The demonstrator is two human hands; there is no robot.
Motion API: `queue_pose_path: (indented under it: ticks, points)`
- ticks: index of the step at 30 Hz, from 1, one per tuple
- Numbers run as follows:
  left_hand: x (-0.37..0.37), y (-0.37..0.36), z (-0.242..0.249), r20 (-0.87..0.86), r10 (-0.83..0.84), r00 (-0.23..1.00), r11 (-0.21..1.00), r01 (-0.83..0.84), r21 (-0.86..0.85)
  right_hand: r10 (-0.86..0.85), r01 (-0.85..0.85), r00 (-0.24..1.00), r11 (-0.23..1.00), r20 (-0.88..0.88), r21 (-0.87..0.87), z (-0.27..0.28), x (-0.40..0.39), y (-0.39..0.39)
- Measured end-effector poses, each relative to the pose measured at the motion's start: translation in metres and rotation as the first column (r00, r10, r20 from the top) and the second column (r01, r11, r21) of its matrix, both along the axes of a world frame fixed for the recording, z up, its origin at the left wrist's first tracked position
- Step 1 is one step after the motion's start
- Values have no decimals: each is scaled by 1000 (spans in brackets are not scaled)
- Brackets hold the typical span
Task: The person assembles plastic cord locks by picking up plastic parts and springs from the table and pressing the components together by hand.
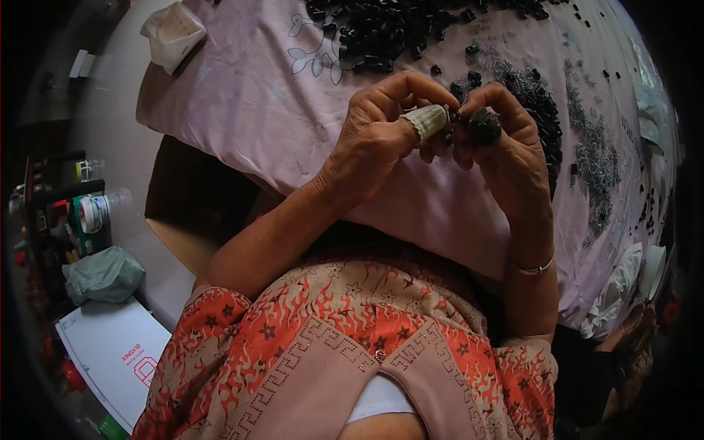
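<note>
My left hand (378,136) is closed in a pinch, its thumb wearing a pale ribbed finger cover (427,123). Close against it, my right hand (506,143) also pinches, with a dark, worn cover (484,127) on the thumb. Between the fingertips of both hands sits a small dark piece (455,116), partly hidden by the fingers. Just beyond the hands lies a heap of small black plastic parts (389,37). More black parts mix with tiny grey metal pieces (513,77) behind the right hand.
A pink cloth (242,110) covers the work surface. Another scatter of grey metal pieces (595,169) lies to the right. A white container (174,35) stands at the far left corner. An open cardboard box (176,235), a grey-green bag (105,275) and a white box (110,352) are lower left.
</note>
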State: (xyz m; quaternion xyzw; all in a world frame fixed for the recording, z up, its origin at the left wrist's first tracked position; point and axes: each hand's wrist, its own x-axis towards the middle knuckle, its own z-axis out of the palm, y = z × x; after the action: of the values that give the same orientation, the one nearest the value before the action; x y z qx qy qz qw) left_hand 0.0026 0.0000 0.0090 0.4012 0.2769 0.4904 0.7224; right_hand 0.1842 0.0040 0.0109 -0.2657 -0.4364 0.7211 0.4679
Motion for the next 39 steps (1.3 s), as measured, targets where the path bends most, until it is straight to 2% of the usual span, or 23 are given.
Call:
queue_pose_path:
  ticks: [7, 13, 18, 32, 39]
  points:
    - [-3, 2, -3, -35, -11, 999, 1000, 12, 26, -15, 9, 993, 999, 119, 48, 2, -2, -2]
    - [-3, 2, 0, -75, -41, 996, 999, 43, 30, -3, 1, 996, 1000, 89, 17, 2, 0, 0]
    - [-1, 1, -2, 5, -5, 1000, 1000, 5, -4, -27, 21, 990, 999, 138, 42, 6, 0, -1]
    - [0, 2, -1, 11, -1, 1000, 1000, 1, -12, -72, 67, 984, 997, 164, 34, 7, -2, -2]
    - [0, 2, -3, 19, 7, 1000, 1000, -6, -29, -105, 77, 976, 986, 189, 149, 5, -3, -1]
